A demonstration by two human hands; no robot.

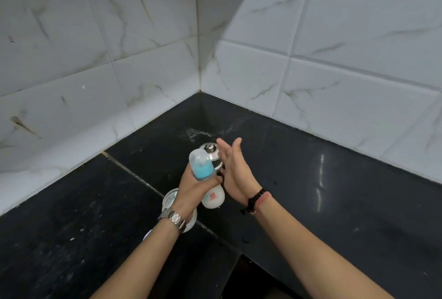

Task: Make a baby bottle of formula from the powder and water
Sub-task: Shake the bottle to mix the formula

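Observation:
My left hand (193,188) grips a baby bottle (212,197) around its middle, above the counter. The bottle is tilted, its clear cap and blue collar (202,166) pointing up and away, its white milky base toward me. My right hand (233,172) is held beside the bottle with fingers straight, palm facing it, holding nothing. A steel container with a knobbed lid (211,152) stands on the counter just behind the bottle, partly hidden by both hands. A clear glass or jar (171,199) shows under my left wrist, mostly hidden.
The black stone counter (311,179) runs into a corner of white marble-look wall tiles (143,59). A wet splash marks the counter near the corner (196,133). The counter's front edge steps down at the lower middle (239,255).

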